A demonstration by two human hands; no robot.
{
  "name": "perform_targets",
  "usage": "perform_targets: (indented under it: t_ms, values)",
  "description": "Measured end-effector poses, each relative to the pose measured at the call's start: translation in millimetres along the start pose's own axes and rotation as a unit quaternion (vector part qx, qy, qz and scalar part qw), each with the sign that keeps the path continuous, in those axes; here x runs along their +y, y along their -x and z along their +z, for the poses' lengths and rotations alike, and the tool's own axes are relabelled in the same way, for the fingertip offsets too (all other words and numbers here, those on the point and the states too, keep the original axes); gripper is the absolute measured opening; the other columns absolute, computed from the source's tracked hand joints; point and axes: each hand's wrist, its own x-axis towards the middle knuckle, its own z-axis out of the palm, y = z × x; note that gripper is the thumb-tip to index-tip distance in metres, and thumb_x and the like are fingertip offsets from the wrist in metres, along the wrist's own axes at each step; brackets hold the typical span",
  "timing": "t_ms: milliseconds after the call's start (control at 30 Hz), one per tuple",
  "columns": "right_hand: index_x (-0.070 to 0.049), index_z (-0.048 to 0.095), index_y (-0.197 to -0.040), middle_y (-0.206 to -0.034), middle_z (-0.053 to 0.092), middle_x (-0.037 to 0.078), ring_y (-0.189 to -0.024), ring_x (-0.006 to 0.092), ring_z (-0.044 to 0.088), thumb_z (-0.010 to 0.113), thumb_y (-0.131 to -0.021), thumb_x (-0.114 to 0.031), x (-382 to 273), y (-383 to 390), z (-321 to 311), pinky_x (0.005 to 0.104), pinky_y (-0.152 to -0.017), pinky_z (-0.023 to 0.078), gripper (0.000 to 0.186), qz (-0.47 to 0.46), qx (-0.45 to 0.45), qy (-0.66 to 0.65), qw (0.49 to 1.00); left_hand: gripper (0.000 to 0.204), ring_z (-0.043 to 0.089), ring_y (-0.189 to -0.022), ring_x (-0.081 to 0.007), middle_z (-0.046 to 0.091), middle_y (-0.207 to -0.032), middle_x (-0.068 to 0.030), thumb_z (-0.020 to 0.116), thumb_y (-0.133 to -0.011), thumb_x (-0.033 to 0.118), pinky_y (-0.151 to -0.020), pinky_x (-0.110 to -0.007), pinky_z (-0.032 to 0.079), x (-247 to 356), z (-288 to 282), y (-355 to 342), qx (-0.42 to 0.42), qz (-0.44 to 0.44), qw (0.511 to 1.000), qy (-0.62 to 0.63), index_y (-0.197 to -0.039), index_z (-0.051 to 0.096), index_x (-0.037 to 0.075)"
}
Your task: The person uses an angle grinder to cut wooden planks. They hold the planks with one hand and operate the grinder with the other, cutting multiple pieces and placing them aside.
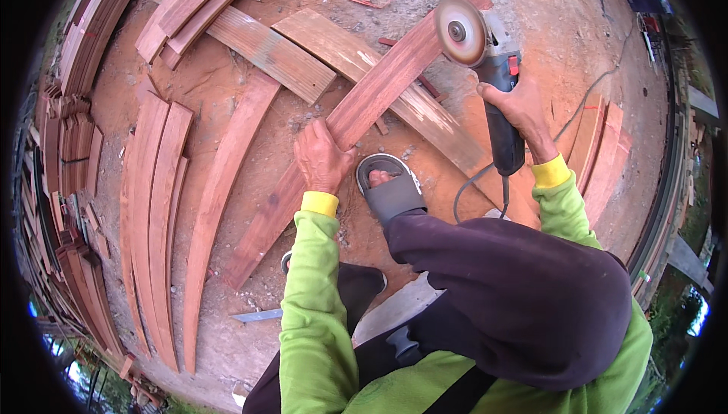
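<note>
My left hand (322,156) is closed over a long reddish wooden board (379,88), which runs diagonally from lower left to upper right across a paler weathered plank (440,133). My right hand (516,111) grips a dark angle grinder (500,141) by its body, with the thumb near the red switch. The grinder's round disc (458,30) is at the board's upper end; whether it touches the wood I cannot tell. A cable runs from the grinder's bottom. My sandalled foot (390,186) is just beside the board, right of my left hand.
Loose boards (163,186) lie on the dirt ground at left, with stacked timber (72,148) along the far left. More planks (599,141) lie at right, near the grinder's cable (576,111). Crossed planks (265,50) lie ahead, and a thin metal strip (254,315) lies by my legs.
</note>
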Motion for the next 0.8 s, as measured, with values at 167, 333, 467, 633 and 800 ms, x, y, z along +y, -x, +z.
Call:
perform_targets:
  t_ms: [167, 333, 467, 633, 800]
  values:
    - [0.005, 0.063, -0.103, -0.088, 0.069, 0.013, -0.076, 0.0192, 0.067, 0.08, -0.068, -0.024, -0.6, -0.4, 1.3, 0.0334, -0.071, 0.055, 0.048, -0.026, -0.002, 0.016, 1.0, 0.067, 0.057, -0.098, -0.0363, 0.058, -0.101, -0.0158, 0.085, -0.056, 0.024, -0.086, -0.046, 0.044, 3.6, 7.5, -0.3, 0.013, 0.01, 1.0, -0.01, -0.112, 0.054, 0.003]
    - [0.004, 0.062, -0.109, -0.09, 0.068, 0.011, -0.078, 0.0187, 0.064, 0.081, -0.068, -0.027, 3.5, -1.0, 2.9, 0.0333, -0.073, 0.053, 0.055, -0.034, -0.024, 0.044, 0.998, 0.066, 0.055, -0.097, -0.0356, 0.054, -0.1, -0.0155, 0.086, -0.054, 0.025, -0.084, -0.046, 0.043, 6.4, 10.5, -1.9, 0.021, 0.007, 1.0, -0.003, -0.107, 0.053, 0.004]
    - [0.004, 0.06, -0.11, -0.092, 0.067, 0.011, -0.08, 0.0191, 0.063, 0.081, -0.067, -0.027, 4.9, -2.7, 0.8, 0.0336, -0.075, 0.053, 0.057, -0.045, -0.065, 0.052, 0.996, 0.064, 0.055, -0.096, -0.0357, 0.054, -0.099, -0.0158, 0.086, -0.054, 0.025, -0.083, -0.046, 0.043, 6.8, 8.1, -2.9, 0.024, 0.013, 1.0, -0.003, -0.105, 0.052, 0.005]
    - [0.004, 0.059, -0.113, -0.095, 0.067, 0.011, -0.083, 0.0185, 0.063, 0.081, -0.068, -0.026, 3.4, -0.4, 1.1, 0.0337, -0.077, 0.053, 0.058, -0.075, -0.09, 0.062, 0.991, 0.064, 0.056, -0.095, -0.0349, 0.054, -0.097, -0.0148, 0.086, -0.054, 0.025, -0.083, -0.045, 0.043, 7.7, 9.1, -2.7, 0.027, 0.006, 1.0, -0.007, -0.104, 0.052, 0.006]
    - [0.004, 0.059, -0.116, -0.096, 0.067, 0.011, -0.084, 0.0183, 0.063, 0.081, -0.068, -0.024, 13.8, -2.6, 3.5, 0.0333, -0.078, 0.053, 0.06, -0.087, -0.106, 0.074, 0.988, 0.066, 0.056, -0.094, -0.0336, 0.054, -0.096, -0.014, 0.088, -0.053, 0.026, -0.082, -0.044, 0.044, 5.2, 10.3, -1.4, 0.026, 0.008, 1.0, -0.016, -0.105, 0.052, 0.007]
